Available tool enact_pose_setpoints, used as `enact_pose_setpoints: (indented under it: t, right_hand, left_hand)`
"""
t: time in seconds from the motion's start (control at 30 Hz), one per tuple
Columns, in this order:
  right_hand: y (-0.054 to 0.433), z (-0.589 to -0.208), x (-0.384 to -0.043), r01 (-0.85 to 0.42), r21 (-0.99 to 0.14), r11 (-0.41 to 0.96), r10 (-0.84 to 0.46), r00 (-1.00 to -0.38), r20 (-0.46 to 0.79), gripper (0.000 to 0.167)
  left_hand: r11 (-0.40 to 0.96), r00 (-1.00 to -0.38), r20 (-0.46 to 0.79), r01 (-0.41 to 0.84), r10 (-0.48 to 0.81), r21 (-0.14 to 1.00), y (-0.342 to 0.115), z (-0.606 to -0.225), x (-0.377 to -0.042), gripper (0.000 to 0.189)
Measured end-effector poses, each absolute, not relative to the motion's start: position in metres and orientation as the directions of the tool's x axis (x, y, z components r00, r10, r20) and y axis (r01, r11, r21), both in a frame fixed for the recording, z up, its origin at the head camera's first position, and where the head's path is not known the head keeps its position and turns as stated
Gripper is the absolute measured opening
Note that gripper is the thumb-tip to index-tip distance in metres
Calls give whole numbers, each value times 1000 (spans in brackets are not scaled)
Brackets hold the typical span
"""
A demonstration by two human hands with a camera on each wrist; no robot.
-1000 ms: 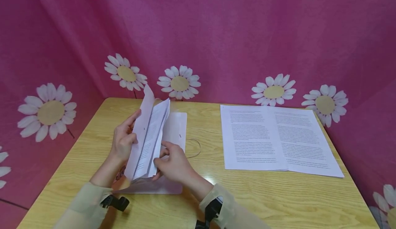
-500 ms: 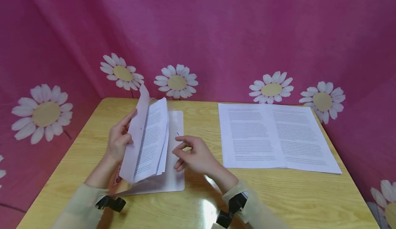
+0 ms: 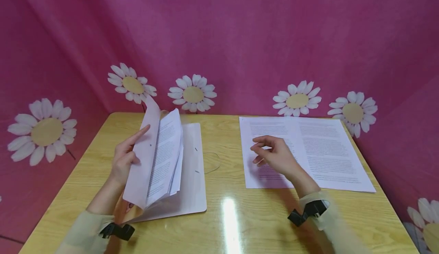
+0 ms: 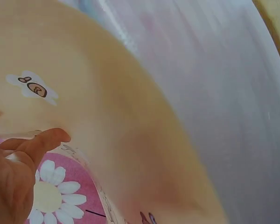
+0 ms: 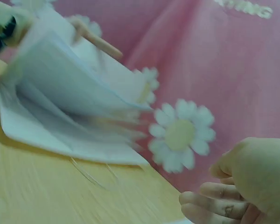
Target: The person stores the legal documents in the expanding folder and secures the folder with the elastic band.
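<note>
Folder (image 3: 193, 185) sits half open on the left of the table (image 3: 224, 136), inner sheets (image 3: 166, 158) leaning against its lifted cover. Left hand (image 3: 125, 160) grips that cover by the outer edge, index finger and thumb on the pale inner face. Right hand (image 3: 276, 157) hangs over the loose pages (image 3: 334, 147), fingers relaxed and partly bent, holding nothing. Folder looks light, cover thin and bendy; paper probably limp, slippery, easy to crease, so best taken by a side edge, several together. Left wrist view alone shows the cover's tan outside with a small white printed figure; right wrist view catches the thin cord (image 5: 87, 175) by the folder plus curtain lettering (image 5: 246, 8), sheets blurred.
</note>
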State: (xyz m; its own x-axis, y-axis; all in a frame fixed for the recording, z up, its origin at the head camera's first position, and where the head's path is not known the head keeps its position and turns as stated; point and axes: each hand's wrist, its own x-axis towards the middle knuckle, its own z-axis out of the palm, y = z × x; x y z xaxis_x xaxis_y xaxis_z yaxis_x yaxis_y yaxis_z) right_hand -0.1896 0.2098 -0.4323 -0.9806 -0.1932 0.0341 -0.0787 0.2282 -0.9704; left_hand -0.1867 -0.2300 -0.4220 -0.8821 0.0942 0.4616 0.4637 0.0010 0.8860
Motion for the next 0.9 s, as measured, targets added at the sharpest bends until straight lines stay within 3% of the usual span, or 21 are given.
enact_pose_setpoints:
  t: [0.27,0.47,0.7,0.9]
  right_hand:
    - [279,-443,-200,-72,-935,346,-85,-995,45,43]
    - [312,-461,-204,-45,-772,634,11,-998,67,53]
    - [323,-476,-209,51,-565,824,82,-996,29,87]
    - [321,-474,-214,218,-501,838,175,-976,-131,106]
  left_hand:
    - [-22,-879,453,455,148,890,-235,-422,-187,79]
    - [-51,-905,400,397,143,917,-235,-422,-186,81]
    - [-69,-908,389,383,153,921,-237,-422,-185,83]
    - [-65,-911,394,388,123,919,-238,-423,-184,83]
